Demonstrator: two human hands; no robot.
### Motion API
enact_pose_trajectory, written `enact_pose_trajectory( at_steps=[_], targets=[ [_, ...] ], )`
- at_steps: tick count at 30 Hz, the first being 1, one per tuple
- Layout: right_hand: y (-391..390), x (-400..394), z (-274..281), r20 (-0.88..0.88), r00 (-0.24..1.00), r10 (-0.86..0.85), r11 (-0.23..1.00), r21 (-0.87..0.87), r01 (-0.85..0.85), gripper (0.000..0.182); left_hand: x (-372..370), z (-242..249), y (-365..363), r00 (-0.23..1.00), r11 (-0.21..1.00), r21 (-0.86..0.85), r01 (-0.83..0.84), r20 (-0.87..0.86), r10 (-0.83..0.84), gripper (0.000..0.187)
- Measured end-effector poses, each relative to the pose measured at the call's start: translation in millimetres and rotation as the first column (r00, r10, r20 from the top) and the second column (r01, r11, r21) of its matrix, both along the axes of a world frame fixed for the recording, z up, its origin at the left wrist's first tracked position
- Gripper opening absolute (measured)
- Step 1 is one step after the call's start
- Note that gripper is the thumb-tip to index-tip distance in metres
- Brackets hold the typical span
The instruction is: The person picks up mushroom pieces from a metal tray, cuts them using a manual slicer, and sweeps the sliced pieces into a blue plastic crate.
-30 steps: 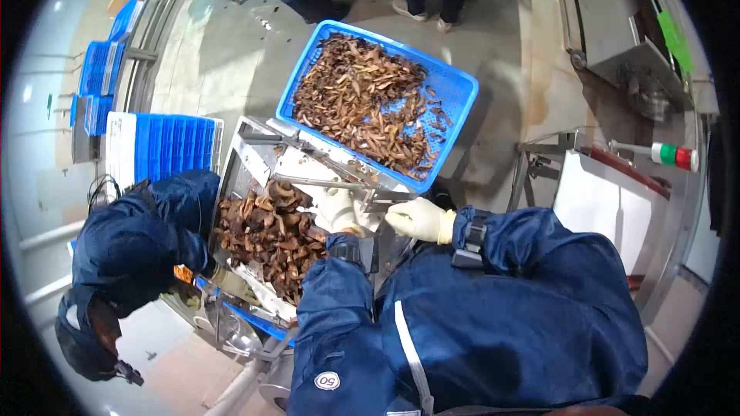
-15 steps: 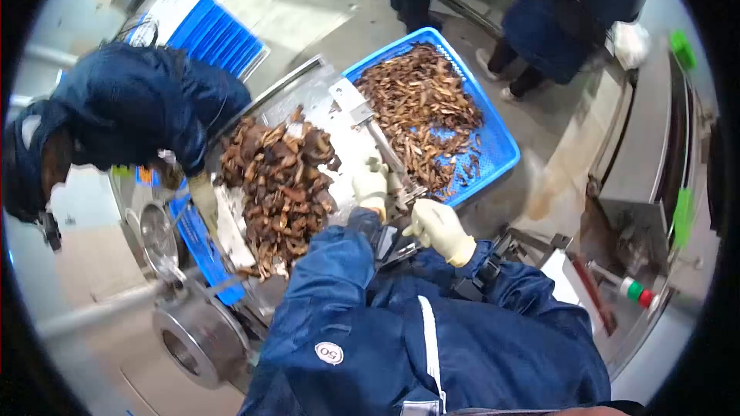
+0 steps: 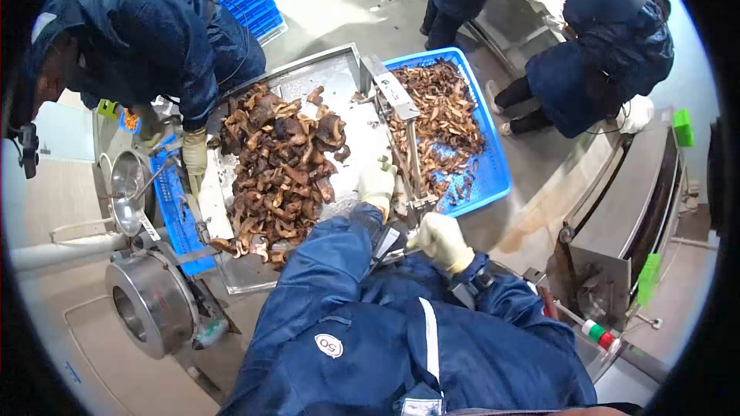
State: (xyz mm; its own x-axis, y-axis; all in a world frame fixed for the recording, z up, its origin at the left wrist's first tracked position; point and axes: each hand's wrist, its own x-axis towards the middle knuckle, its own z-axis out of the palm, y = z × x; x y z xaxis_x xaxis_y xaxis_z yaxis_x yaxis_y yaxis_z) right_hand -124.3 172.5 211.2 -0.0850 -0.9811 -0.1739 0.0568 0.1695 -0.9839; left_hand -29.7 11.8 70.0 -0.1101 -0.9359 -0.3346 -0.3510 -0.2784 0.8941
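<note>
My left hand [image 3: 377, 183], in a pale glove, is at the tray's right side beside a long metal cutter [image 3: 413, 158]. Its fingers are bunched close to the blade; what they hold is hidden. A brown slice [image 3: 399, 202] shows just beside them. My right hand [image 3: 442, 243], gloved too, is closed in a fist around the near end of the cutter, whose handle it mostly covers. Left of my left hand, a heap of brown mushroom pieces [image 3: 277, 166] lies on the metal tray [image 3: 339, 69]. Beyond the cutter, a blue basket [image 3: 497, 162] contains thin brown slices [image 3: 439, 104].
A co-worker [image 3: 154, 38] bends over the tray's left side, a gloved hand [image 3: 195, 160] at its edge. A blue crate [image 3: 181, 219] and a steel drum [image 3: 150, 304] stand at left. Other people [image 3: 609, 54] are at the back right, near machinery [image 3: 624, 208].
The whole view has shifted and turned slightly, showing more of the room at the back right. Both my hands keep their places by the cutter; the right looks slightly lower.
</note>
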Motion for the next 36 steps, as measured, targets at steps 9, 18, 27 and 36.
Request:
enact_pose_trajectory(
  at_steps=[9, 18, 27, 36],
  targets=[
    [-5, -5, 11, 0.23, 0.972, -0.055, 0.985, 0.17, 0.015, 0.04, -3, -30, -6, 0.994, 0.998, -0.068, 0.005, -0.11, -0.012, 0.018],
    [30, 1, -67, 0.185, 0.982, -0.025, 0.949, 0.314, -0.036, 0.04, 21, 10, -12, 0.963, 0.963, 0.033, 0.268, -0.027, -0.267, 0.034],
    [37, -5, -93, 0.042, 0.997, 0.068, 0.975, 0.21, -0.075, 0.04, 4, 48, 1, 0.912, 0.942, 0.066, 0.329, 0.237, -0.335, 0.019],
    [32, -4, -85, 0.074, 0.996, 0.055, 0.973, 0.221, -0.07, 0.041, 71, 62, -11, 0.909, 0.971, 0.013, 0.24, -0.354, -0.219, 0.04]
  ],
)
